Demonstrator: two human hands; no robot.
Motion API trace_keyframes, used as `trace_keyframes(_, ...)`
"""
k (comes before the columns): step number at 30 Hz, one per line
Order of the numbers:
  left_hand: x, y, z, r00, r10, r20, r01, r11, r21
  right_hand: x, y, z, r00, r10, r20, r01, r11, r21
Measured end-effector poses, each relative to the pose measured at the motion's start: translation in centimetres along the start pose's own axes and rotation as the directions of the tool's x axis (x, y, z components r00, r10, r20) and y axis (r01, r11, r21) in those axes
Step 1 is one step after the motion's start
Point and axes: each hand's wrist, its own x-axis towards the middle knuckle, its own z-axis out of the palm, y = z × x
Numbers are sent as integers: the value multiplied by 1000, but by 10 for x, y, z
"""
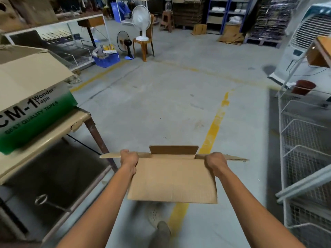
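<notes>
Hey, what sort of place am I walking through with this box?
Likely a packing warehouse or workshop: flattened cartons stacked at the back, a tape carton on a table, yellow lines painted on the floor.

A plain brown cardboard box [172,178] is held in the air at waist height, open at the top. Its left and right flaps stick out flat to the sides and the far flap stands upright. A broad panel faces the viewer, perhaps the near flap folded down. The left hand [129,160] and right hand [215,162] grip its top corners.
</notes>
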Motion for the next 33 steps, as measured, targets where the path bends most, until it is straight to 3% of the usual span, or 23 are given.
trace_keyframes(7,122,80,54,1000,-26,-12,25,1000,-16,120,-116,31,999,-31,20,32,997,-64)
trace_keyframes(15,248,190,88,997,59,-39,-59,998,-9,223,-250,63,986,-161,35,164,980,-109)
trace_keyframes(23,370,272,113,981,95,-171,-122,980,-157,335,-376,118,977,-203,67,203,979,-1)
trace_keyframes(33,520,410,147,888,81,-452,-241,920,-308,486,-595,181,892,-438,115,437,899,32)
